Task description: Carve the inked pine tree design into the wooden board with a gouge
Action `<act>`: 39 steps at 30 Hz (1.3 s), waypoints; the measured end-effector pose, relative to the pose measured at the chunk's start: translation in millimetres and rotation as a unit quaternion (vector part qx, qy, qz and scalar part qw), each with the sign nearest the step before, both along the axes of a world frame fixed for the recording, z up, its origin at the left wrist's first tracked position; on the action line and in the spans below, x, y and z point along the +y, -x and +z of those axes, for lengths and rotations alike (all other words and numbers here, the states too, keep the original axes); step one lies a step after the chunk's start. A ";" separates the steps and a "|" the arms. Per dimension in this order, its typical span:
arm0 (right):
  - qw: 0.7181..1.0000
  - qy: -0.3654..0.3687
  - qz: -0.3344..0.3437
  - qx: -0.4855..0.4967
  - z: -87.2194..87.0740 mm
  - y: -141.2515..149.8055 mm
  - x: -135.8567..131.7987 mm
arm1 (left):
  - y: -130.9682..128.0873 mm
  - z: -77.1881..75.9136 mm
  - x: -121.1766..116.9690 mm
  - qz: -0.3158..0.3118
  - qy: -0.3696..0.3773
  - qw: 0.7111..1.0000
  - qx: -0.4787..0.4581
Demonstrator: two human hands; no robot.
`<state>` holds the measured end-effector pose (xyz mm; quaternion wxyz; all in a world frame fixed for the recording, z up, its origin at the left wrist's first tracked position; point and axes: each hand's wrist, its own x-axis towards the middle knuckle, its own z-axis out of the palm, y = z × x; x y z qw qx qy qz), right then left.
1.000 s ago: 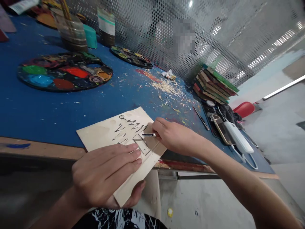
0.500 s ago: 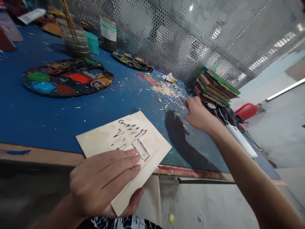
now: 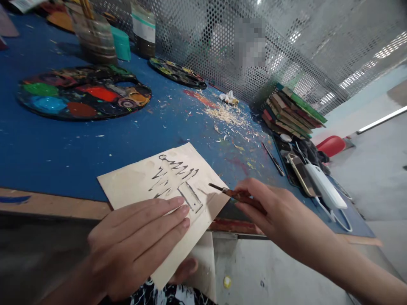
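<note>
A pale wooden board (image 3: 206,192) with dark wavy lines and a small outlined rectangle lies tilted across the table's front edge, its near corner jutting past it. My left hand (image 3: 143,241) grips the board's near side, fingers flat on top and thumb underneath. In my right hand (image 3: 262,203) is a thin carving tool (image 3: 233,194) with a brown handle and a slim dark metal shaft, pinched between thumb and fingers. Its tip is over the board's right part, close to the rectangle; whether it touches the wood I cannot tell.
On the blue table (image 3: 104,156) lie a large paint palette (image 3: 79,110), a smaller palette (image 3: 176,74) and wood shavings (image 3: 227,115). Jars stand at the back left. To the right are another thin tool (image 3: 273,159), a phone (image 3: 300,173), a white power bank (image 3: 326,186) and stacked books (image 3: 292,112).
My right hand has come from beside the shavings back toward me, and the carving tool now shows in it over the board. My left hand keeps its hold on the board.
</note>
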<state>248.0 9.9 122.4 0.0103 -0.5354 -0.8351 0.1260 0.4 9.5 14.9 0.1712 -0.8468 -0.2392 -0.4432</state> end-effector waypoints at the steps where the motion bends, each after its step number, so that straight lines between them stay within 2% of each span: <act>1: 1.000 -0.011 0.022 -0.009 0.5 -0.3 -0.9 | -1.1 -1.7 -0.1 0.000 -0.007 1.000 -0.011; 5: 0.995 -0.030 0.066 -0.072 3.7 -0.4 -4.8 | -2.6 0.8 -0.6 -0.009 -0.001 1.000 -0.016; 8: 0.990 -0.017 0.087 -0.106 8.3 1.4 -7.1 | -1.9 5.9 -1.6 -0.019 0.005 0.999 -0.027; 11: 0.985 -0.002 0.123 -0.123 15.3 3.9 -8.2 | 0.1 8.0 -0.9 -0.017 0.014 0.999 -0.050; 14: 0.979 0.006 0.157 -0.131 21.8 6.2 -9.3 | 2.4 7.5 1.4 -0.040 0.000 0.999 -0.008; 17: 0.980 0.018 0.155 -0.123 24.1 9.1 -11.5 | 1.2 3.7 0.8 -0.041 0.008 0.999 -0.031; 19: 0.983 0.020 0.145 -0.113 22.2 11.4 -14.0 | -0.9 -0.2 -2.0 -0.030 0.038 0.996 -0.072; 24: 0.990 -0.013 0.112 -0.085 9.3 13.1 -25.0 | -3.2 -7.9 -11.3 -0.038 0.106 0.992 -0.064; 27: 0.990 -0.043 0.117 -0.073 1.9 12.7 -31.3 | -2.9 -11.1 -15.8 -0.031 0.145 0.986 -0.074; 34: 0.977 -0.109 0.155 -0.095 -7.4 18.4 -35.6 | -2.5 -12.2 -19.1 -0.031 0.166 0.983 -0.071; 39: 0.975 -0.136 0.154 -0.082 -16.0 26.4 -32.0 | 2.4 -10.4 -14.9 -0.063 0.147 0.986 -0.047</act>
